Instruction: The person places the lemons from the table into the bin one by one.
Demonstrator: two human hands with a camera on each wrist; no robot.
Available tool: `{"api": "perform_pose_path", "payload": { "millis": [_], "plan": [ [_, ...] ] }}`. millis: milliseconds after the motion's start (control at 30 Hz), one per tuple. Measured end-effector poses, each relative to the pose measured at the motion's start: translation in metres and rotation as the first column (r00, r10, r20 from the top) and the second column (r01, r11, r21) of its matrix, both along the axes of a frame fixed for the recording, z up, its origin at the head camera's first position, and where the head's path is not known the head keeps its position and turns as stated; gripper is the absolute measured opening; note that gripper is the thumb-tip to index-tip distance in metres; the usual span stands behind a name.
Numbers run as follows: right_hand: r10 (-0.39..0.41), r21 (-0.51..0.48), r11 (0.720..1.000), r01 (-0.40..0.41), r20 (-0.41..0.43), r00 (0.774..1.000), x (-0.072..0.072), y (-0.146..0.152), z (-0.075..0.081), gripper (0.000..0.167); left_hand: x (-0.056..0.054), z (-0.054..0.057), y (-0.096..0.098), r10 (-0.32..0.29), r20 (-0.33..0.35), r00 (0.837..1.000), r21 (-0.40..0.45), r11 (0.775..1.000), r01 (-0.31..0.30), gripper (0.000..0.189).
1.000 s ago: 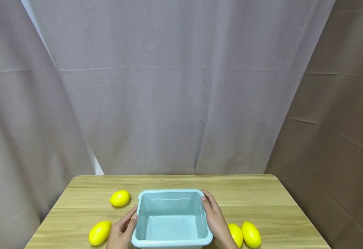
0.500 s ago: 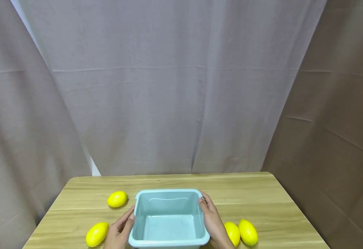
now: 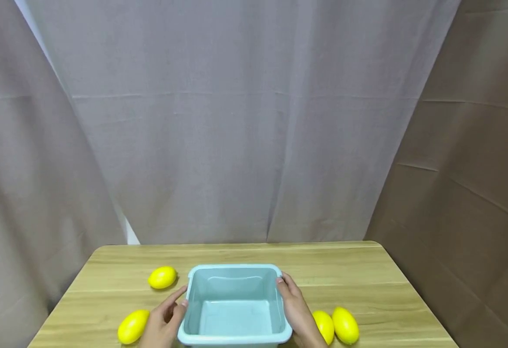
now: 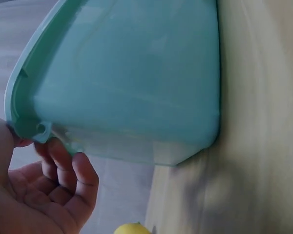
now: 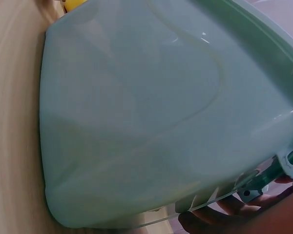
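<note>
A light blue plastic storage bin (image 3: 236, 316) stands upright on the wooden table (image 3: 345, 270), with nothing inside it. My left hand (image 3: 162, 321) holds its left side, thumb and forefinger at the rim. In the left wrist view, the other fingers (image 4: 85, 170) curl beside the rim's corner. On the opposite side my right hand (image 3: 297, 309) grips the rim, thumb on top. Its fingers (image 5: 205, 222) reach around the outer back corner in the right wrist view.
Left of the bin lie two lemons, one farther back (image 3: 162, 277) and one beside my left hand (image 3: 133, 326). Two more lemons, one by my right wrist (image 3: 324, 326) and one farther right (image 3: 346, 325), sit together. Grey curtains (image 3: 219, 145) hang behind the table.
The head view has shifted a little, so bin, lemons and hands appear slightly farther left. Both hands stay at the bin's sides.
</note>
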State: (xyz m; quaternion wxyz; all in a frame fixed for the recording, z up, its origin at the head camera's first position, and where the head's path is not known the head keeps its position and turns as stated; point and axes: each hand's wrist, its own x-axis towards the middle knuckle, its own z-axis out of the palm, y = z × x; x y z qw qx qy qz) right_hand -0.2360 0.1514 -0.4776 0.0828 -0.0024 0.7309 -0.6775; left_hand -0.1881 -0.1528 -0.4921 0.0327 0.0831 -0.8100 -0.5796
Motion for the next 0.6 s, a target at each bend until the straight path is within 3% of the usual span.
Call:
{"api": "perform_pose_path", "payload": {
  "millis": [133, 233, 467, 600],
  "plan": [
    [-0.018, -0.014, 1.000, 0.018, -0.004, 1.000, 0.001, 0.000, 0.001, 0.060, -0.004, 0.008, -0.003, -0.035, -0.017, 0.999, -0.067, 0.997, 0.033, 0.044],
    [-0.026, -0.020, 0.999, 0.026, -0.006, 1.000, 0.002, 0.000, 0.000, 0.060, -0.006, 0.014, -0.006, -0.059, -0.068, 0.996, -0.123, 0.991, 0.050, 0.041],
    [-0.037, -0.026, 0.999, 0.037, 0.003, 0.999, 0.002, 0.000, -0.001, 0.060, -0.005, 0.024, -0.020, -0.097, -0.188, 0.977, -0.183, 0.981, 0.062, 0.030],
    [-0.029, -0.037, 0.999, 0.029, 0.019, 0.999, 0.001, -0.001, -0.002, 0.061, -0.009, 0.029, -0.032, -0.103, -0.207, 0.973, -0.243, 0.969, 0.051, 0.025]
  ]
}}
